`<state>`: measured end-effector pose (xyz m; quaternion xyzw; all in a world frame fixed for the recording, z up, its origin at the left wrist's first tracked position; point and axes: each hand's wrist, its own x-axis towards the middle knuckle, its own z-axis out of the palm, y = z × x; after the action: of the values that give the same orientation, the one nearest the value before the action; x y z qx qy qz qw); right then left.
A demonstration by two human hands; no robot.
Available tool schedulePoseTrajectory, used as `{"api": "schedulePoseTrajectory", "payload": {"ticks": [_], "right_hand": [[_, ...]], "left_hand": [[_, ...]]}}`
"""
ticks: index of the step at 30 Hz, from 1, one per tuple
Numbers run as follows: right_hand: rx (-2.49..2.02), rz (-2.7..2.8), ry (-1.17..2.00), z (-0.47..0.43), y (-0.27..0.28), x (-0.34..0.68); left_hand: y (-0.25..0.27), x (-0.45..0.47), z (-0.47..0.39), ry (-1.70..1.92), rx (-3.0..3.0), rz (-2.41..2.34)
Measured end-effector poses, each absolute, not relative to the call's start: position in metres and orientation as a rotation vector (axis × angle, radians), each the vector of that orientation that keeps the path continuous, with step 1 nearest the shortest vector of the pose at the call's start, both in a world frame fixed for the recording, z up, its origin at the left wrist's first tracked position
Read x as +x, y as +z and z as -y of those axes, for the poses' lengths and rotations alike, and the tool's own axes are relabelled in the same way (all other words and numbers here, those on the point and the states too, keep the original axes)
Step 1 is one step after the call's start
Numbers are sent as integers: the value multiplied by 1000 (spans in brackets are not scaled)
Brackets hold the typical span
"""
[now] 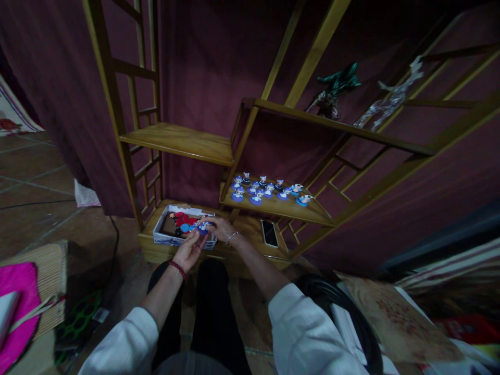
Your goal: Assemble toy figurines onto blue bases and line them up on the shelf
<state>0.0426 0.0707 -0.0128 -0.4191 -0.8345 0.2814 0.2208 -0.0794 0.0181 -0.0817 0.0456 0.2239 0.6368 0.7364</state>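
My left hand (190,251) and my right hand (219,228) meet over the right end of an open white box (159,235). Between their fingers is a small blue-and-white figurine (203,227) on a purple-blue base, and both hands are closed on it. Red and light-blue figurines (183,221) lie in the box, partly covered by my hands. On the shelf to the right stand several small figurines (257,196), most on purple-blue bases, some darker ones at the back and two with light-blue bases at the right.
A phone (269,233) lies on the lower wooden board right of my hands. The wooden shelf unit (179,141) has uprights and lattice around me. Higher up stand a green sculpture (336,88) and a clear one (390,99). A black coiled hose (351,323) sits at lower right.
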Motion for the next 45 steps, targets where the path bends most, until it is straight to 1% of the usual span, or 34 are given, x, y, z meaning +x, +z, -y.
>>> {"api": "schedulePoseTrajectory", "payload": {"ticks": [6,20,45], "right_hand": [[-1065,2323,840,-78,-17,45],[-1069,2401,751,-80,-18,43],[-1276,2424,520,-64,-6,34]], "left_hand": [[-84,-78,-19,1416,84,-469],[-85,-77,-17,1421,72,-451],[-82,-79,-17,1413,65,-481]]}}
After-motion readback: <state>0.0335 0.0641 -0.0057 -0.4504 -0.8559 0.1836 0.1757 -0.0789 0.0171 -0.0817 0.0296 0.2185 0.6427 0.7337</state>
